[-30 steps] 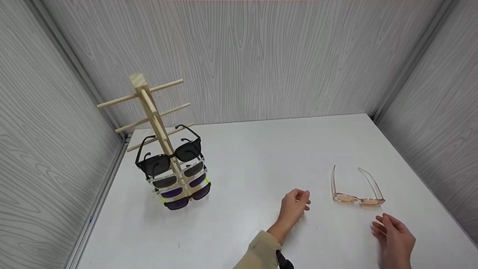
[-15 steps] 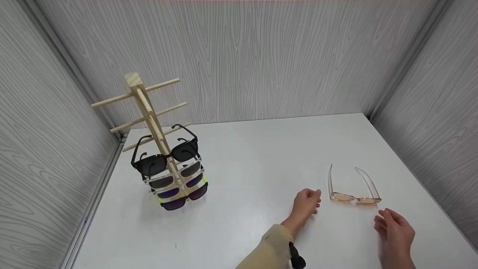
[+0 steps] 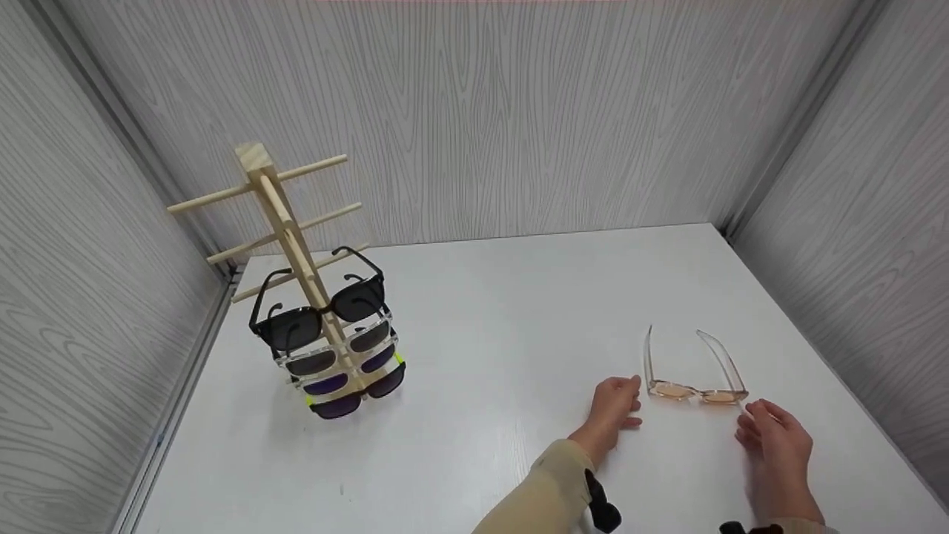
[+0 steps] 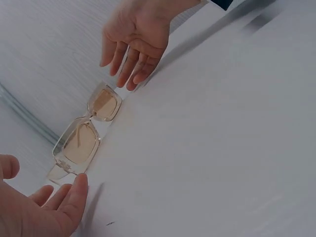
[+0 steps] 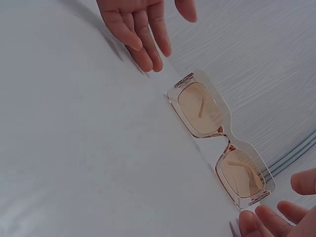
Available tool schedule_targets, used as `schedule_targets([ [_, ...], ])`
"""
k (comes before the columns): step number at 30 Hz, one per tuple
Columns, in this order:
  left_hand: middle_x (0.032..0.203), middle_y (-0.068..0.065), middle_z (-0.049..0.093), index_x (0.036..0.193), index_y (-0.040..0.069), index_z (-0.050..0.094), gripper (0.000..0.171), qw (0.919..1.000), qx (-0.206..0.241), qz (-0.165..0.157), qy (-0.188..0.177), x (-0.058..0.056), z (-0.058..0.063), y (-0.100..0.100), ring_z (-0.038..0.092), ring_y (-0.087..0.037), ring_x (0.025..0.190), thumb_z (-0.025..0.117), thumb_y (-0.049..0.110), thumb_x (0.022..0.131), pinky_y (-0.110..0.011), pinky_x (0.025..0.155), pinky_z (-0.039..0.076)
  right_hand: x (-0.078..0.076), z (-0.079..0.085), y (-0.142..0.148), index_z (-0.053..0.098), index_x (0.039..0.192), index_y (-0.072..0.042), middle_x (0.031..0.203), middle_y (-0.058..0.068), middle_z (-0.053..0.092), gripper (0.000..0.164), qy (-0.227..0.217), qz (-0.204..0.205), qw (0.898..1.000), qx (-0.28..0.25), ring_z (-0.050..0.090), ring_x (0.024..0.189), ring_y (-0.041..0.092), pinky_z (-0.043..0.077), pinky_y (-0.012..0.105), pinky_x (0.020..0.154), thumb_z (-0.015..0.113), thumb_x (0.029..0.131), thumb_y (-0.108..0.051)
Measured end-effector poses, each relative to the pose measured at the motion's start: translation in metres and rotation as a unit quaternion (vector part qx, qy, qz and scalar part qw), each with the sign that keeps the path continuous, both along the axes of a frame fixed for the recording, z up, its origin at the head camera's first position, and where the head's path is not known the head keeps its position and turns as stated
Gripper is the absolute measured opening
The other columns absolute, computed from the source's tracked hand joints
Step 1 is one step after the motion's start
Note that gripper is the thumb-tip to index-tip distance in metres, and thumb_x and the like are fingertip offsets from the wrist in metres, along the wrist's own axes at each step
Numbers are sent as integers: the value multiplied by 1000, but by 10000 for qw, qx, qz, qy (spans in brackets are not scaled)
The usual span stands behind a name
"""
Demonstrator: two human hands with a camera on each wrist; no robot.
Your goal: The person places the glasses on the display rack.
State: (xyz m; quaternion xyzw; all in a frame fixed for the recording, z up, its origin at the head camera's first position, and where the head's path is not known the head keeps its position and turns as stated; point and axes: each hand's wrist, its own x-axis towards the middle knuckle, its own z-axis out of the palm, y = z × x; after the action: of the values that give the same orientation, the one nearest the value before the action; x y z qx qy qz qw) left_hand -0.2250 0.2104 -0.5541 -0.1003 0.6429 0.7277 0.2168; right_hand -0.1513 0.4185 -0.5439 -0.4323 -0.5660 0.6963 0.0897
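Sunglasses [image 3: 671, 391] with a clear frame and pale orange lenses stand on the white table, temples unfolded and pointing away. Left of them is my left hand [image 3: 614, 408], its fingers loosely bent and holding nothing. My right hand [image 3: 782, 437] is at their near right corner; whether its fingertips touch the frame I cannot tell. In the left wrist view, the left hand [image 4: 47, 212] has its fingers just short of one end of the sunglasses [image 4: 81, 143]. The right wrist view has the right hand [image 5: 281, 222] with thumb and fingers apart beside the other end.
A wooden rack [image 3: 296, 256] stands on the left of the table, its upper pegs bare. Several sunglasses hang on its lower pegs, black sunglasses [image 3: 293, 328] uppermost. Grey wood-grain panels [image 3: 474, 126] enclose the back and sides of the white table [image 3: 474, 319].
My left hand has moved right, close to the sunglasses. My right hand has come slightly forward to their right corner. The whole scene has shifted a little leftward in view.
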Motion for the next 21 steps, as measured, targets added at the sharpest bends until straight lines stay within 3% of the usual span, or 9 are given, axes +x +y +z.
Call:
schedule_targets([
  [9, 92, -6, 56, 105, 7, 57, 32, 9998, -82, -181, -51, -2, -1, 6, 60, -20, 80, 58, 35, 90, -35, 64, 54, -7, 2, 5, 28, 144, -10, 83, -12, 62, 69, 22, 482, 9988, 15, 62, 83, 7, 52, 25, 76, 61, 89, -34],
  [11, 92, -6, 57, 105, 7, 58, 31, 9998, -53, -208, 4, -2, -2, 8, 61, -21, 78, 58, 35, 91, -35, 62, 55, -7, 1, 5, 35, 139, -13, 84, -11, 63, 61, 179, 449, 9987, -129, 62, 84, 8, 52, 25, 76, 64, 88, -32],
  [18, 90, -7, 59, 101, 7, 59, 26, 9995, 238, -186, 15, -6, -4, 15, 62, -22, 77, 59, 31, 91, -35, 58, 55, -10, 1, 5, 38, 133, -15, 82, -9, 64, 55, 213, 286, 9986, -389, 62, 85, 8, 52, 26, 77, 66, 87, -28],
  [21, 90, -7, 59, 100, 7, 59, 26, 9994, 289, -183, -76, -7, -1, 16, 61, -22, 78, 60, 31, 90, -34, 58, 55, -12, 1, 5, 45, 120, -18, 87, -7, 64, 41, 293, 391, 9981, -379, 61, 85, 9, 52, 25, 77, 66, 87, -29],
])
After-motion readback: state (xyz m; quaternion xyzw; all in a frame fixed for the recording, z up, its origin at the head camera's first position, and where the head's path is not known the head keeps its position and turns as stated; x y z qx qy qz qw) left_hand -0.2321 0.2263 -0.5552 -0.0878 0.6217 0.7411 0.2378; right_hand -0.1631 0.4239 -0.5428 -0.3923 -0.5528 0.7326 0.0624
